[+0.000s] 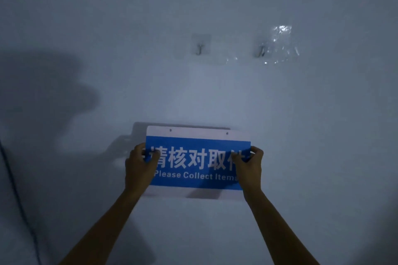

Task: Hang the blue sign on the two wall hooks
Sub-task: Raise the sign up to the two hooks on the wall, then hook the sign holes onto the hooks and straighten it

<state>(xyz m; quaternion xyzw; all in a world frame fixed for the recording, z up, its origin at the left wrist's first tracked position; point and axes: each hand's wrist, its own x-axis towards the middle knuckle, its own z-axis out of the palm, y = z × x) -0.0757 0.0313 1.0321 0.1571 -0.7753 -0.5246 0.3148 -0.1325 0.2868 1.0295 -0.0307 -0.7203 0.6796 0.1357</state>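
Note:
A blue sign (197, 165) with white characters and "Please Collect Items" is held flat against the pale wall, low in the centre. Its white top strip has two small holes. My left hand (140, 165) grips the sign's left edge and my right hand (249, 165) grips its right edge. Well above the sign, two metal hooks on clear adhesive pads stick to the wall: the left hook (199, 49) and the right hook (261, 51). The sign hangs on neither hook.
Crinkled clear film (282, 45) is stuck to the wall around and right of the right hook. A dark cable (15, 187) runs down the wall at the far left. Shadows of my arms and head fall on the wall's left side.

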